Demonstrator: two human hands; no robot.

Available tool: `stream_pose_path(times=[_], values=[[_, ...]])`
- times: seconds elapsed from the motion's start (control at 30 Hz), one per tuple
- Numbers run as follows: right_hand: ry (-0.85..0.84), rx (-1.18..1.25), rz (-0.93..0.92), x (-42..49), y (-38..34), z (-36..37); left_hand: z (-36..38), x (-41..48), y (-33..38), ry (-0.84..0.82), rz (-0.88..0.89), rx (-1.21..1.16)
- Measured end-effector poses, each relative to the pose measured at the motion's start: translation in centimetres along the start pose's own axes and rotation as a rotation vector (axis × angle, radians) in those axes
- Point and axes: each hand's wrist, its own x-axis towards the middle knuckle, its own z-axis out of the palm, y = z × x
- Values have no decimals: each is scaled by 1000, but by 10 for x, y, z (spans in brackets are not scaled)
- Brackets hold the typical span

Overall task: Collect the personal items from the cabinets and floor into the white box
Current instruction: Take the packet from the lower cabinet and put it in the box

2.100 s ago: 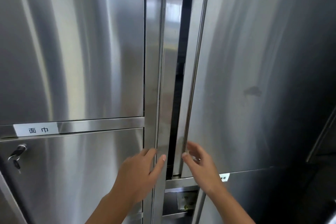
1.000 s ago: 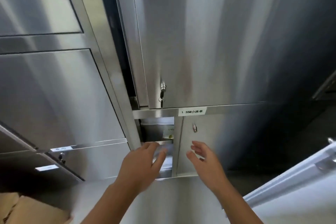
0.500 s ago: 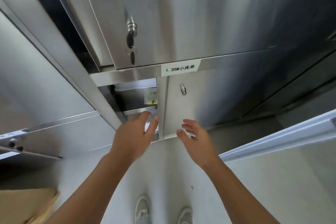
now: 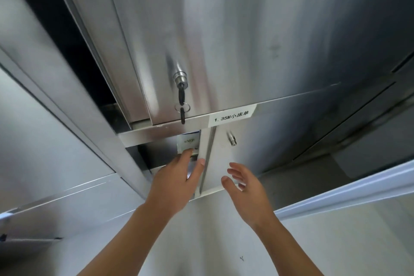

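My left hand, fingers straight and holding nothing, is right at the white packet. Its print is too blurry to read. Right hand is loose and spread, also holding nothing. The label just above both reads "1. 35M小床单".

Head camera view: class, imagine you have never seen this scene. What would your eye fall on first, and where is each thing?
Two bare hands fill the lower middle: the left hand reaches into the open compartment towards a white packet, while the right hand hovers open before the lower door. Above them, keys hang from the lock of the upper door, with a white label just to their right.
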Motion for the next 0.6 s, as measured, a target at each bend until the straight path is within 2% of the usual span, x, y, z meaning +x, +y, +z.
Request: stream_pose_path(times=[0.1,0.33,0.6], values=[[39,14,8,5,7,2,15,12,-3,-52,-21,-97],[88,52,57,11,23,-11,34,21,0,-4,-21,-304],[103,92,54,17,35,-36,47,22,15,46,-103,-356]])
